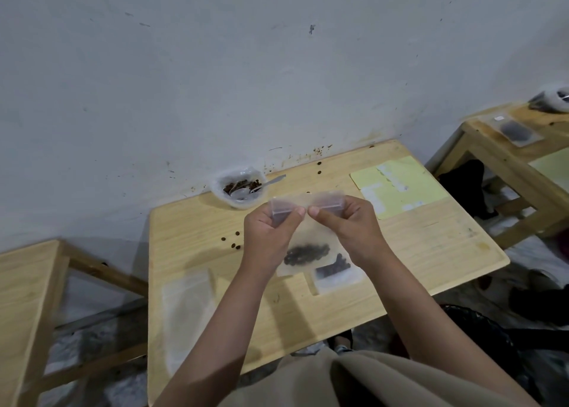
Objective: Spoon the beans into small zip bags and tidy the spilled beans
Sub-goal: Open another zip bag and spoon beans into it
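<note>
Head view: both hands raised over the middle of the wooden table, pinching the top strip of a small zip bag. Left hand grips the strip's left part, thumb on the near side; right hand grips the right part, thumb tips almost meeting at centre. Bag hangs upright below the hands, a dark clump of beans settled at its bottom. Second filled bag lies flat on the table just behind and right of the held one, partly hidden by it. Empty bags, blurred, lie near the table's front-left corner. White bowl at the back edge by the wall, left of centre, some beans inside, metal spoon resting in it with handle over the right rim. Loose beans spilled on the table left of the left hand; a few more near the back edge. Yellow sheet at the back-right corner.
</note>
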Tool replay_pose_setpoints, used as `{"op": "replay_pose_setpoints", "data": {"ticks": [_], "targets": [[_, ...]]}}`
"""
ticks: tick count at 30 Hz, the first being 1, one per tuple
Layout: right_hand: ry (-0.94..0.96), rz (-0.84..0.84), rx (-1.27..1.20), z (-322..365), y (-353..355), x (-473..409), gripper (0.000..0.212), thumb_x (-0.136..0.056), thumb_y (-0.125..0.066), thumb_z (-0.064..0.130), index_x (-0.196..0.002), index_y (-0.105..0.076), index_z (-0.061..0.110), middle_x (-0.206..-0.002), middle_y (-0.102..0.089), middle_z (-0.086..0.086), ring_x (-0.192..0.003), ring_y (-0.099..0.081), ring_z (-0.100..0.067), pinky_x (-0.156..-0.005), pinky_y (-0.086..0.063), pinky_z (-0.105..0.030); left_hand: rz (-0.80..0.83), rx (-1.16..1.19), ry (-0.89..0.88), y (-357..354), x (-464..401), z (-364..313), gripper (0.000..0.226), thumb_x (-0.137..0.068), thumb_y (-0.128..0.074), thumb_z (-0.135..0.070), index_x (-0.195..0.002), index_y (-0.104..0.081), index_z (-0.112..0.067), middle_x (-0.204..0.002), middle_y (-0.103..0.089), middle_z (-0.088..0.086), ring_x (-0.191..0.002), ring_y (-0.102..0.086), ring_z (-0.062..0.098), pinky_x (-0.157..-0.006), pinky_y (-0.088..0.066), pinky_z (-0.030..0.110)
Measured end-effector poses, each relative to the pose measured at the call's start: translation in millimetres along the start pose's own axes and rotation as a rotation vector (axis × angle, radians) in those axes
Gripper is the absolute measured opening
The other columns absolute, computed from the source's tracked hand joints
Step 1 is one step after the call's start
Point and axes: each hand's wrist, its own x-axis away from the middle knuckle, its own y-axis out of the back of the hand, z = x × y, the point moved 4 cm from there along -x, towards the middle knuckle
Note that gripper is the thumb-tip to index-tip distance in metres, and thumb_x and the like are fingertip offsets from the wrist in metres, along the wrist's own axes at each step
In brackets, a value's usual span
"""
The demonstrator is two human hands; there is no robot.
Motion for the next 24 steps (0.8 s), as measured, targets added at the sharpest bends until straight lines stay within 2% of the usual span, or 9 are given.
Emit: {"op": "replay_pose_setpoints", "data": {"ticks": [5,7,10,12,14,16,18,21,24], "targets": [[-0.073,-0.081,-0.011,-11,11,1,0.015,-0.09,-0.058,0.007,-0.092,-0.071,0.001,-0.085,-0.07,-0.01,-0.077,-0.066,-0.014,-0.064,-0.051,-0.025,-0.054,0.011,0.03,1,-5,5,0.012,-0.083,-0.068,-0.002,-0.078,-0.068,-0.012,-0.065,-0.069,-0.008,-0.066,-0.064,0.004,-0.065,-0.05,0.017],[-0.036,-0.121,0.034,-12,15,1,0.015,-0.09,-0.058,0.007,-0.088,-0.073,0.005,-0.08,-0.07,-0.003,-0.078,-0.064,-0.014,-0.066,-0.051,-0.026,-0.045,0.02,0.038,-1,-4,7,0.014,-0.083,-0.067,-0.001,-0.077,-0.067,-0.014,-0.064,-0.069,-0.008,-0.065,-0.064,0.002,-0.063,-0.05,0.015],[0.006,-0.19,0.068,-14,19,1,0.017,-0.089,-0.06,0.006,-0.08,-0.073,0.01,-0.07,-0.069,0.006,-0.071,-0.062,-0.009,-0.065,-0.05,-0.02,-0.015,0.056,0.095,-7,0,12,0.013,-0.084,-0.067,-0.003,-0.079,-0.066,-0.015,-0.065,-0.069,-0.007,-0.065,-0.063,0.003,-0.062,-0.049,0.015],[-0.021,-0.217,0.063,-17,23,2,0.017,-0.09,-0.06,0.009,-0.079,-0.073,0.011,-0.073,-0.071,0.005,-0.072,-0.064,-0.008,-0.067,-0.054,-0.024,0.027,0.046,0.156,-7,1,20,0.009,-0.084,-0.068,-0.008,-0.081,-0.066,-0.016,-0.07,-0.069,-0.004,-0.067,-0.063,0.007,-0.065,-0.052,0.021],[-0.109,-0.25,-0.002,-22,30,3,0.016,-0.091,-0.06,0.013,-0.081,-0.072,0.011,-0.081,-0.071,0.001,-0.075,-0.065,-0.009,-0.069,-0.059,-0.033,0.113,-0.063,0.216,-5,3,38,0.005,-0.084,-0.07,-0.014,-0.081,-0.068,-0.018,-0.076,-0.069,-0.002,-0.073,-0.063,0.012,-0.073,-0.052,0.03],[-0.172,-0.261,-0.016,-29,38,1,0.015,-0.091,-0.06,0.016,-0.082,-0.071,0.011,-0.086,-0.07,-0.001,-0.079,-0.065,-0.012,-0.067,-0.059,-0.034,0.174,-0.173,0.283,-4,9,57,0.008,-0.084,-0.07,-0.015,-0.079,-0.068,-0.02,-0.076,-0.067,-0.002,-0.074,-0.059,0.01,-0.075,-0.05,0.033],[-0.212,-0.251,0.06,-41,45,1,0.01,-0.088,-0.064,0.022,-0.092,-0.069,0.014,-0.09,-0.067,-0.003,-0.086,-0.065,-0.016,-0.067,-0.056,-0.031,0.135,-0.184,0.343,-5,15,72,0.01,-0.085,-0.068,-0.013,-0.078,-0.067,-0.019,-0.08,-0.068,0.001,-0.075,-0.06,0.011,-0.071,-0.049,0.032],[-0.306,-0.245,0.271,-68,58,10,0.037,-0.083,-0.071,0.024,-0.116,-0.056,0.02,-0.097,-0.065,-0.002,-0.084,-0.064,-0.014,-0.067,-0.05,-0.025,-0.004,-0.133,0.46,-7,19,94,0.005,-0.086,-0.067,-0.014,-0.081,-0.065,-0.014,-0.088,-0.071,0.006,-0.081,-0.065,0.019,-0.068,-0.051,0.031],[-0.348,-0.253,0.387,-90,69,20,0.041,-0.08,-0.072,0.009,-0.113,-0.05,0.021,-0.098,-0.065,-0.005,-0.076,-0.064,-0.017,-0.064,-0.051,-0.029,-0.113,-0.176,0.531,-7,20,117,0.008,-0.085,-0.069,-0.017,-0.089,-0.063,-0.017,-0.095,-0.069,0.004,-0.088,-0.066,0.02,-0.079,-0.056,0.039]]}}
